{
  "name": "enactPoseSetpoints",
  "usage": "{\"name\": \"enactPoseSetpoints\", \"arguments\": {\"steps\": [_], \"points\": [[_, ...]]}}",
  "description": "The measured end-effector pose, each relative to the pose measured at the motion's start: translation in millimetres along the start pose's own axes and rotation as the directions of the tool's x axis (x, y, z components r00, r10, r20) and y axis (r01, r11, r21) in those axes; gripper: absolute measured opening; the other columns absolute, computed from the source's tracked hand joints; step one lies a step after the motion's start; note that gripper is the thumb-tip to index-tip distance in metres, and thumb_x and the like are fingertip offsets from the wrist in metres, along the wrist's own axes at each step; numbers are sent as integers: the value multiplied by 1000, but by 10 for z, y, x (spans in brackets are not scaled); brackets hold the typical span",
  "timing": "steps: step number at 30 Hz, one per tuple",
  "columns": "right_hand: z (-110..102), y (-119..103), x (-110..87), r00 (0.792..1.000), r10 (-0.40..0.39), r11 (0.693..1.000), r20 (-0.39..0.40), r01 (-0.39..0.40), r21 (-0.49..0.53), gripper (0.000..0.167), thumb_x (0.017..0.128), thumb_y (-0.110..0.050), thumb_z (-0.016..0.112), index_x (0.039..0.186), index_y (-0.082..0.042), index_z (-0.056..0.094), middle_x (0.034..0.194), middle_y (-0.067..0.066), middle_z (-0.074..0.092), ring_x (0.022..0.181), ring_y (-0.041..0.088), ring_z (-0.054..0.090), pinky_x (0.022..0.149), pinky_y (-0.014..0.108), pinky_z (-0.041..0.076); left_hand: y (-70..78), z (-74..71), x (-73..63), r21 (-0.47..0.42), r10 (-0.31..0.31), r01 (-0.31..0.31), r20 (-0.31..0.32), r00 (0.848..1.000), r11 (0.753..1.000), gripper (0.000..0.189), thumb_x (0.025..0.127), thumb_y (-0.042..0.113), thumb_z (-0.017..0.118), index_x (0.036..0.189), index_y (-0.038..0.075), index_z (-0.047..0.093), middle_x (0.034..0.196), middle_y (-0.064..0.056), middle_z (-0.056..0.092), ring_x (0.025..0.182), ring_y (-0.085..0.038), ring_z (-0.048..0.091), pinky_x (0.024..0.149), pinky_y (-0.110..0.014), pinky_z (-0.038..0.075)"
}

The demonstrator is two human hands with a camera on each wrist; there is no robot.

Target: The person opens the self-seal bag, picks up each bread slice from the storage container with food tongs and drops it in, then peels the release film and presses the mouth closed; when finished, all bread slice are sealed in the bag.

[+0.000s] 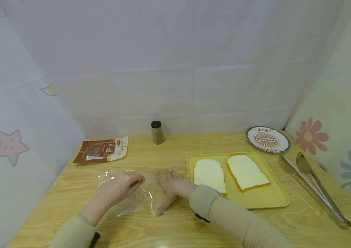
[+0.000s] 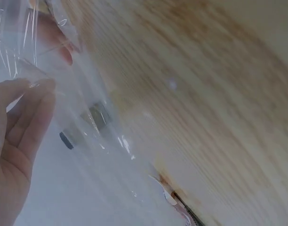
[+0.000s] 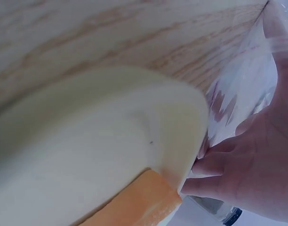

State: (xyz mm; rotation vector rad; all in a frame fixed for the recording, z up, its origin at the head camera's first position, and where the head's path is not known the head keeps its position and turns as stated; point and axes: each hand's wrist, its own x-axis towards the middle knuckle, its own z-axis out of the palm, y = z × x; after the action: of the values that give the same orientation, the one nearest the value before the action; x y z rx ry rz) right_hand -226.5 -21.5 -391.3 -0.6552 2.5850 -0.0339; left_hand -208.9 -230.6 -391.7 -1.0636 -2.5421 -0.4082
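You seem to be opening the clear bag (image 1: 134,204).
Your left hand (image 1: 119,187) pinches it; your right hand (image 1: 171,188) spreads its fingers apart. Next likely calls for widening it.

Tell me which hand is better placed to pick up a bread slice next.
Likely the right hand: it lies spread beside the yellow tray holding both bread slices, while the left hand is farther away, pinching clear plastic.
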Motion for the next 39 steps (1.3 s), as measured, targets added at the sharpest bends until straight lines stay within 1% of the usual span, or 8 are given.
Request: {"name": "enactPoseSetpoints", "arguments": {"steps": [5,11,15,20,27,32,35,39], "points": [[25,14,10,1000,-13,1000,-11,13,-22,127,58,-72,73,152,-29,0,159,12,1,147,31,1,119,52,13,11,40,-24,105,-5,5,-1,1000,994,17,88,9,65,78,17,54,63,13,43,54,2,32,48,-13,33],[-34,180,-51,989,-150,988,-21,150,27,110,69,-64,72,153,-23,13,159,14,8,147,31,1,120,52,11,-17,85,-40,193,-24,38,-74,997,980,16,80,14,74,78,20,60,70,14,56,62,-1,47,54,-18,45],[-132,375,-130,961,-272,960,-45,274,60,90,82,-53,67,150,-11,25,156,18,17,146,36,6,119,54,13,-27,72,-21,193,-20,30,-56,998,981,13,78,14,76,79,19,64,75,11,62,70,-4,55,63,-21,51],[-247,736,-345,942,-312,929,-127,330,167,72,90,-40,61,146,-5,33,153,19,26,144,41,13,117,56,17,-34,31,-13,114,-90,88,12,996,990,5,85,15,69,82,17,65,76,11,62,69,-3,57,63,-22,52],[-273,1378,-899,926,-194,891,-324,305,337,66,92,-41,58,143,-4,38,149,22,33,140,43,23,111,61,26,-52,-11,1,14,-112,111,4,994,994,4,86,12,68,83,14,65,77,10,64,69,0,57,60,-20,51],[-169,1815,-1330,852,-78,893,-518,291,344,54,94,-34,58,134,0,48,136,23,49,127,45,42,98,60,42,-60,-38,-7,-54,-138,137,-15,990,989,6,84,7,68,85,12,65,78,5,66,68,-2,58,60,-20,52],[-108,2080,-1596,821,14,902,-571,236,362,48,94,-29,58,130,2,52,132,26,51,121,49,46,90,62,45,-63,-50,-14,-71,-160,159,-14,987,985,5,85,7,67,85,11,65,78,3,67,68,-3,60,60,-20,52],[-12,2505,-1905,799,146,926,-583,97,365,46,95,-27,57,128,6,52,128,32,52,113,54,49,83,64,46,-69,-68,-14,-59,-150,147,-43,988,987,7,83,6,69,84,12,65,78,4,67,68,-3,60,59,-20,52]]}}
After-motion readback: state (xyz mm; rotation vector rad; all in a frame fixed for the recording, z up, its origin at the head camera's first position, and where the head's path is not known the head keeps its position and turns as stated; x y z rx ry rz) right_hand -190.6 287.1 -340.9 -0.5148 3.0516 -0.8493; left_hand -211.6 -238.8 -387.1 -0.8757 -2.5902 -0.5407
